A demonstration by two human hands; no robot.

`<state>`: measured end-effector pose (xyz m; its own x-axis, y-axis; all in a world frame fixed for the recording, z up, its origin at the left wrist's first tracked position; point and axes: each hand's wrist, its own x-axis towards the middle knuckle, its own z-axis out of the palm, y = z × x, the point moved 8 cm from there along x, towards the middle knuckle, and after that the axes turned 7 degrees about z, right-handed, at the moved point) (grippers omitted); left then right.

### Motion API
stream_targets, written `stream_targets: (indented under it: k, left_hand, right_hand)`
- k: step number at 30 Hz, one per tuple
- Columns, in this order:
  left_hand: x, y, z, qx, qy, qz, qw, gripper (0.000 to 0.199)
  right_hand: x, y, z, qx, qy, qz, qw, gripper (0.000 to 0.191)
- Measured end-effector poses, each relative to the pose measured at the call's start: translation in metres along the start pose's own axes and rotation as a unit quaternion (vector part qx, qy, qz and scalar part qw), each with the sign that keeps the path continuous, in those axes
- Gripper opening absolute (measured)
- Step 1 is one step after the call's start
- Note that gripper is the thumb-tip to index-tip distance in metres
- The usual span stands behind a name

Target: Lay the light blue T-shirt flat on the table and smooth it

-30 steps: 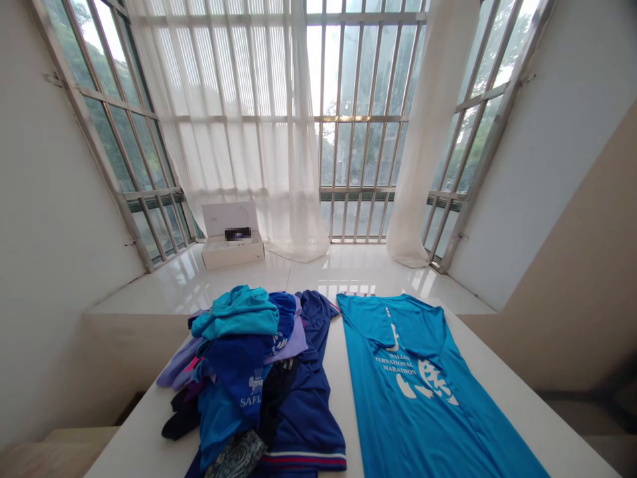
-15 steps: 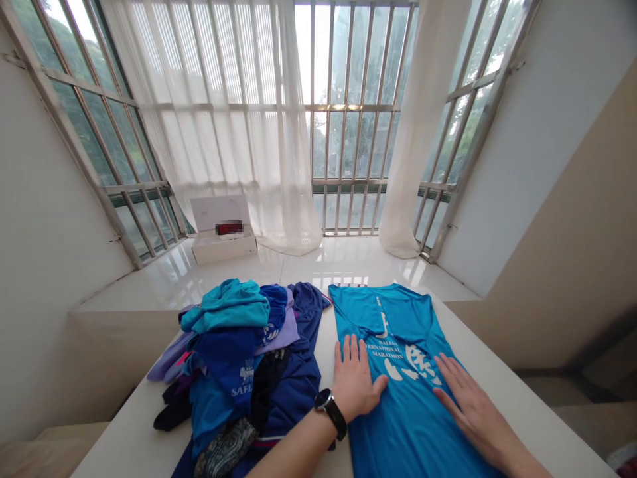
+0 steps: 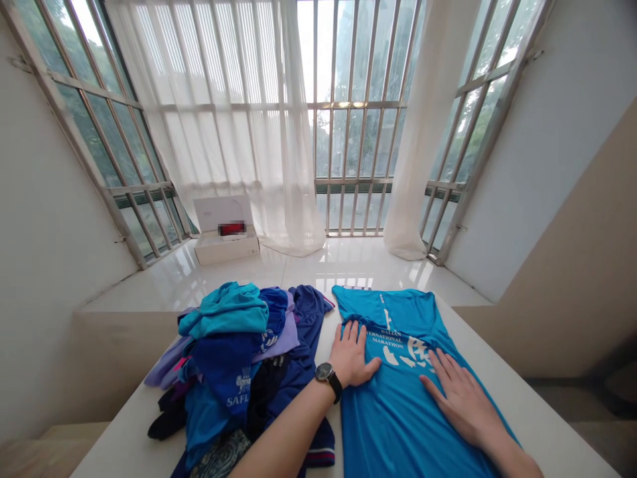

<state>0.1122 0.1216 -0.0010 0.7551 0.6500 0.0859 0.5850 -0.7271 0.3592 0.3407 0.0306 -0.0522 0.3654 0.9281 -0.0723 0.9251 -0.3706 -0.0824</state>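
A bright blue T-shirt (image 3: pixel 398 411) with white printing lies spread on the white table, its collar end toward the window. My left hand (image 3: pixel 353 355), with a dark watch (image 3: pixel 328 378) on its wrist, rests flat on the shirt's left side, fingers spread. On the right part of the chest, my right hand (image 3: pixel 458 395) lies open, palm down on the fabric. Neither hand grips the cloth. Wrinkles cross the shirt above and between the hands. Its lower end runs out of view at the bottom.
Left of the shirt is a heap of clothes (image 3: pixel 223 358) in teal, navy, lilac and black. An open white box (image 3: pixel 226 249) sits on the glossy window ledge (image 3: pixel 318 269). Sheer curtains (image 3: pixel 229 133) hang before the barred window. The white table (image 3: pixel 542 425) has its right edge beyond the shirt.
Both hands have shifted slightly up and left over the shirt, pressing toward the collar. The fabric at the chest has smoothed out somewhat. The view has tilted a little.
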Motion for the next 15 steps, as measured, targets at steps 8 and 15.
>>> stream_targets:
  k: [8, 15]
  left_hand:
    - [-0.019, 0.008, 0.0, -0.003, -0.005, 0.003, 1.0, 0.087]
    - [-0.035, 0.013, -0.004, -0.024, 0.001, -0.01, 1.0, 0.086]
  right_hand:
    - [-0.009, -0.004, 0.003, 0.004, 0.013, 0.011, 1.0, 0.084]
    - [-0.022, -0.009, 0.004, 0.028, 0.021, -0.003, 0.999, 0.086]
